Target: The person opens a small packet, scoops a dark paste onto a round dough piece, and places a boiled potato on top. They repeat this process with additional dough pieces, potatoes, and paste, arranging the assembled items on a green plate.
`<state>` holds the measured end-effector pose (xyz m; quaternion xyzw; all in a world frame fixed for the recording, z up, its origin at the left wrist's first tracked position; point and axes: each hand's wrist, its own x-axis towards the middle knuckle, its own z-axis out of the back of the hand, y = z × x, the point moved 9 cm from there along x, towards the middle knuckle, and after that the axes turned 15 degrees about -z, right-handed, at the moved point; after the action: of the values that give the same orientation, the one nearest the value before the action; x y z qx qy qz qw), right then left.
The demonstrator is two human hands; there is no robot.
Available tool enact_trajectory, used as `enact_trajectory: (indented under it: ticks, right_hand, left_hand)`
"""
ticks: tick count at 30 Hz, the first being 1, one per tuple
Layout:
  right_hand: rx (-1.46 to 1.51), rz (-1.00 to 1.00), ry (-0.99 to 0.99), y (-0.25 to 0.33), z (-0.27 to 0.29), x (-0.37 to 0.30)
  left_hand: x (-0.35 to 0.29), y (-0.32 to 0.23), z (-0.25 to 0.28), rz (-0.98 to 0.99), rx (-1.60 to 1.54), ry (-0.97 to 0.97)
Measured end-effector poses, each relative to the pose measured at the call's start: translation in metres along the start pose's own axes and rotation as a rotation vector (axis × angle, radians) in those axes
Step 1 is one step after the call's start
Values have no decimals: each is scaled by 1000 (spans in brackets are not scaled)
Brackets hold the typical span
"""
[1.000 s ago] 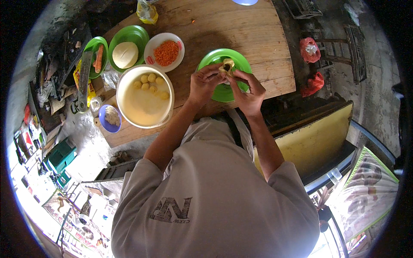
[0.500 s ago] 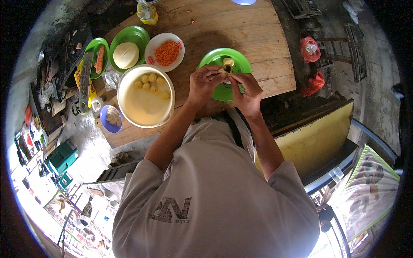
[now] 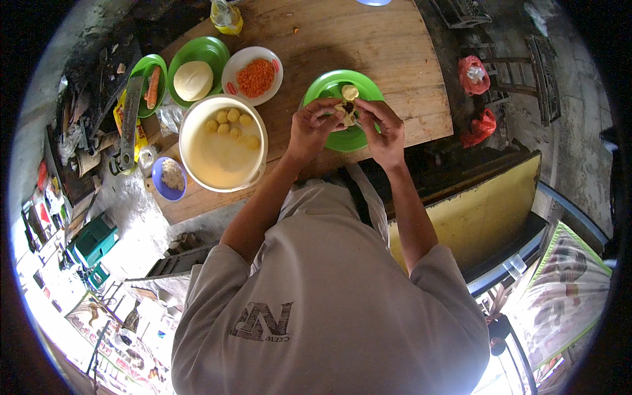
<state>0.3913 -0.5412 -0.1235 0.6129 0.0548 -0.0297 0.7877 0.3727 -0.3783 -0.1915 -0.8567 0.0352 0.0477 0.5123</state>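
Shows pinched fingertips of left hand [image 3: 308,131] and right hand [image 3: 387,134] holding a small, pale-yellow, cupped dough piece [image 3: 347,119] with dark filling [image 3: 349,106] above a round, green, plastic-looking plate [image 3: 345,140]; risks a split edge or spilled filling from uneven pinching; hides dough underside behind fingers; leaves filling too small to identify; crops a blue, rounded vessel [image 3: 374,2] at top edge

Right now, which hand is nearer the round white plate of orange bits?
Left. The left hand is to the right of the white plate, nearer the body; the right hand is farther right.
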Motion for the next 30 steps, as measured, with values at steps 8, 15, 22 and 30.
enact_trajectory:
  ticks: [8,15,22,30]
  right_hand:
    - [-183,205,25,32,-8,-14]
    - [-233,220,11,33,-7,-17]
    - [-241,238,-3,34,-8,-19]
    - [-226,223,7,33,-10,-19]
  left_hand:
    - [-2,6,5,-6,12,21]
    - [-3,8,6,-14,14,41]
    - [-4,6,3,-8,-16,41]
    - [-6,4,7,23,82,45]
